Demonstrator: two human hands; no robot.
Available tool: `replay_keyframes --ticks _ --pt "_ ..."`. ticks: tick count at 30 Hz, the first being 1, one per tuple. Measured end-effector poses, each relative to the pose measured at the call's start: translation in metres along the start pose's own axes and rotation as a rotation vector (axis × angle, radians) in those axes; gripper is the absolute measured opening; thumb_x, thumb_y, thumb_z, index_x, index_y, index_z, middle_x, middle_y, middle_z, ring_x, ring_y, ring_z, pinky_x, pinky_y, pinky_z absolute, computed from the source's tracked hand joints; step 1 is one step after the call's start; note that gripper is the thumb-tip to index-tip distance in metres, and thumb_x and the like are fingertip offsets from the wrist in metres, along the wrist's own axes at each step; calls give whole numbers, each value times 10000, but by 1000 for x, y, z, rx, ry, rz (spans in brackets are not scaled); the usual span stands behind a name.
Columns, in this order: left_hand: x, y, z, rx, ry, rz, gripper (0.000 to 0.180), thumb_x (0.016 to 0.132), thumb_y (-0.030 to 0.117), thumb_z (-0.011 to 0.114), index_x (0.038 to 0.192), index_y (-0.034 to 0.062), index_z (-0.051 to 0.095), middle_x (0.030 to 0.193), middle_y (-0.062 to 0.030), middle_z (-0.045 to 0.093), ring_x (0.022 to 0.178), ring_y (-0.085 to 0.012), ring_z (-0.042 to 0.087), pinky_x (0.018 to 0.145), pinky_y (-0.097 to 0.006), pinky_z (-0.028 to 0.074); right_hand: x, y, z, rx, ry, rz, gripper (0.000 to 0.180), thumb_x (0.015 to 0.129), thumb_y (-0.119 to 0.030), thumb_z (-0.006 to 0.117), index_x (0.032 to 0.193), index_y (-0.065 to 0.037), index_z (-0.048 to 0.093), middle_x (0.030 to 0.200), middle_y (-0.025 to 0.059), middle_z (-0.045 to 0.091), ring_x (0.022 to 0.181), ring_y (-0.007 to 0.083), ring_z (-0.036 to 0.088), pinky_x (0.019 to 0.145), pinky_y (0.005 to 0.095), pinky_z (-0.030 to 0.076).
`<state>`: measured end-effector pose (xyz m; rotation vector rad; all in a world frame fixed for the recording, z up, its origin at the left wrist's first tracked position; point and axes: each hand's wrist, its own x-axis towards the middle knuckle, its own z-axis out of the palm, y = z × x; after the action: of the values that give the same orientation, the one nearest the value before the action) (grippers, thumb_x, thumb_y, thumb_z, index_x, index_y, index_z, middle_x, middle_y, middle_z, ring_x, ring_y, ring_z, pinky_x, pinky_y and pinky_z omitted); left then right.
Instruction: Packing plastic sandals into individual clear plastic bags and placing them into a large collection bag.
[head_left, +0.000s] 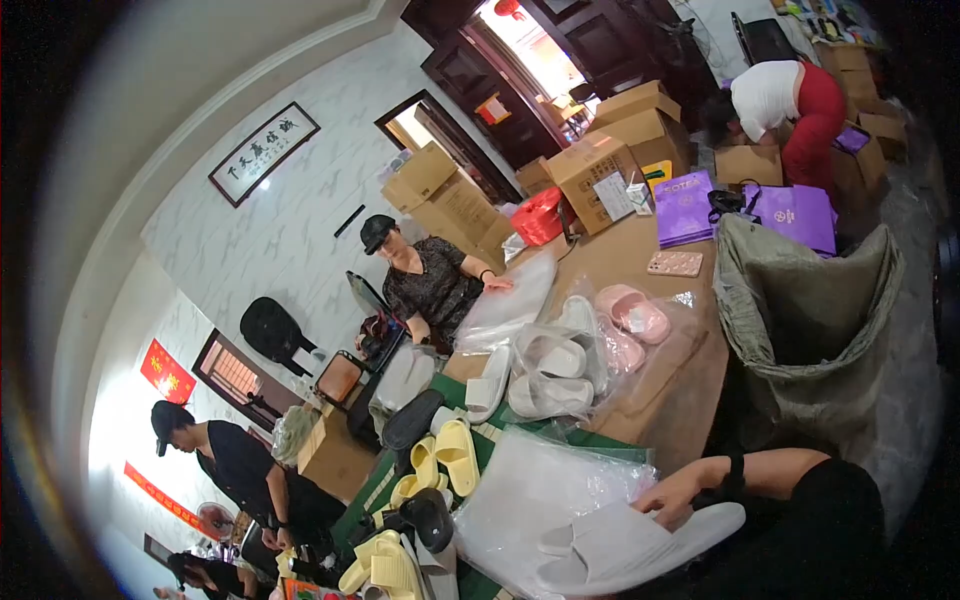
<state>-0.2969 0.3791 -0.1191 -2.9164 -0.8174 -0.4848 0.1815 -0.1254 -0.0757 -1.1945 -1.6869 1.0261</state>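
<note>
The right grip (676, 494) is positioned over the white slippers (620, 548) at the near side of the bench (692, 400). It appears clenched on them beside the strap; the fingertips are partly hidden. The strap edge presumably serves as a handhold. The left grip is not visible; its state cannot be told. Clear bags (520, 475) lie flat beneath the slippers, probably for easy reach. Yellow slippers (457, 457) lie left, bagged slippers (562, 362) farther off, apparently separated by colour.
</note>
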Motion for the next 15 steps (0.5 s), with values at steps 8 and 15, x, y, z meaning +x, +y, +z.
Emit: replay_keyframes --ticks 8,15 --pt "35 -168 -122 193 40 -250 484 809 305 592 1195 23 514 1098 -223 586 1064 -415 498 892 -458 410 -7 -18 -1 632 -256 154 427 901 -181 579 1219 71 446 1205 82 526 1103 140 440 942 294 366" --pt "32 -211 -192 363 72 -485 487 818 322 583 1202 31 513 1095 -219 591 1071 -412 495 898 -460 407 11 -56 0 47 -301 292 444 912 -369 530 1117 25 541 956 161 594 932 205 544 801 324 419"
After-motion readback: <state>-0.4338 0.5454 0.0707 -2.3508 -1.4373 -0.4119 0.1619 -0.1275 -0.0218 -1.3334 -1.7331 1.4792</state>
